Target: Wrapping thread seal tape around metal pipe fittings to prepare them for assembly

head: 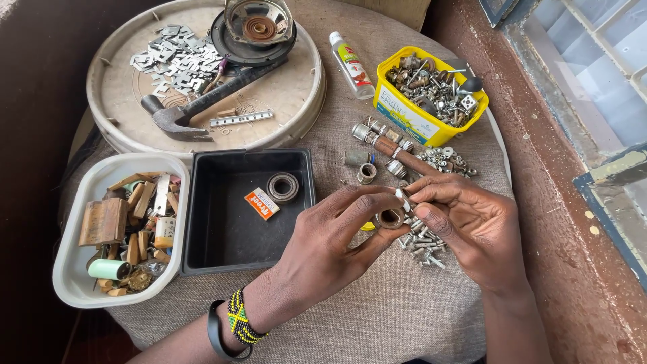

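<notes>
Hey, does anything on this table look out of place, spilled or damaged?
Mostly sorted, but screws and nuts lie loose on the cloth instead of in the yellow tub. The clear bottle lies on its side, and the hammer looks rusty.

A home repair bench: hammer [195, 108], tub of bolts [431, 94].

At upper right we see a yellow tub [404, 111]; centre, a black tray [222, 229]; lower left, a green-yellow-black beaded bracelet [240, 317].
</notes>
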